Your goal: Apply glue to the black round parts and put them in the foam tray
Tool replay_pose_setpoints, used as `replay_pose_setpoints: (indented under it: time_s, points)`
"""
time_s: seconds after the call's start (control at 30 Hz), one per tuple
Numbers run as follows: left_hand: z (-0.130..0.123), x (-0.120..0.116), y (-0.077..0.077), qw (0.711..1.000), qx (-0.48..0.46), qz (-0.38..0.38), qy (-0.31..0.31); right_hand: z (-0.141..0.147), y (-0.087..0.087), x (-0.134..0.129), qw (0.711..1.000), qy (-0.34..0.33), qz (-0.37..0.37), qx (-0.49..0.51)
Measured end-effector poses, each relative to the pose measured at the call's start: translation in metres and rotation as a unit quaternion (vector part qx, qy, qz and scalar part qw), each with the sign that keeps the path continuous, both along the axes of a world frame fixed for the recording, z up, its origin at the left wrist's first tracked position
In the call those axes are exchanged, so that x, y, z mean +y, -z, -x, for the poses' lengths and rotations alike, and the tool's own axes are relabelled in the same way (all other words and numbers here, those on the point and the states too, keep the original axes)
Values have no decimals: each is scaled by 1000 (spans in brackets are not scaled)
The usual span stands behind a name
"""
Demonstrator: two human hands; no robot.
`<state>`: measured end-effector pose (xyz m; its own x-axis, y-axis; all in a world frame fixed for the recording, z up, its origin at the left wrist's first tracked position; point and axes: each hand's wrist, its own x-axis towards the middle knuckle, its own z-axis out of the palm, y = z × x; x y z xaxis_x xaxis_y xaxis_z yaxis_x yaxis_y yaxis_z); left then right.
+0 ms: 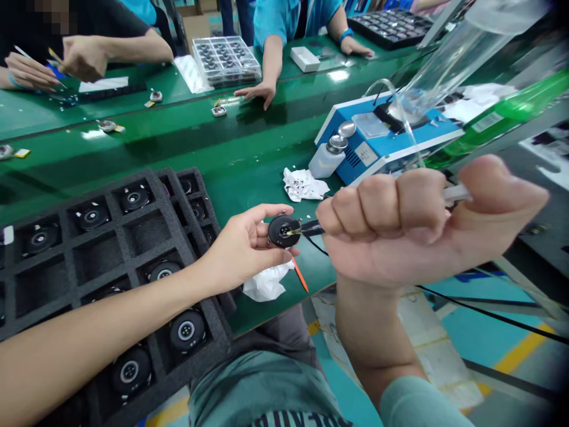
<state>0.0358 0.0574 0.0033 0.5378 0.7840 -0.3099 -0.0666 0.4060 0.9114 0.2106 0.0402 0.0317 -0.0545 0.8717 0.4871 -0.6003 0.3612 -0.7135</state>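
Between the fingers of my left hand [242, 246] is a round black smartwatch body [279, 232], its back side up. My right hand [400, 225] is a fist around a pen-like tool [313, 228] with a black front and a thin pale tip. That tip touches, or almost touches, the middle of the watch body. A whitish end of the tool shows by my thumb, while most of its length is hidden. Below the watch body lie a crumpled white tissue [269, 283] and an orange stick [300, 275].
Left of me, a black foam tray [175, 222] holds several watch bodies, partly behind my left forearm. A white pump bottle [326, 159], a stained tissue [304, 184] and a blue machine [355, 127] stand ahead. Across the green conveyor [169, 139], co-workers' hands rest or handle small parts.
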Motion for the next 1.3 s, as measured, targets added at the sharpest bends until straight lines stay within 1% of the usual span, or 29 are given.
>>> replay_pose_setpoints:
  time_s: [0.07,0.23,0.63,0.9,1.17,1.3]
  points:
    - [0,0,0,1000,-1,1,0,0,-3,-2,1000,-7,21,5]
    - [0,0,1,1000,-2,6,0,-2,-4,-3,999,-23,28,17]
    - [-2,1,-2,1000,1,14,-6,0,-6,-5,999,-10,36,28]
    - [-1,1,-4,1000,7,8,-4,-8,-5,-5,999,-16,41,7]
    - [-1,1,-4,1000,13,3,5,-20,-6,-5,999,21,39,-1]
    - [0,1,-4,1000,15,3,6,-21,-5,-3,999,41,33,6]
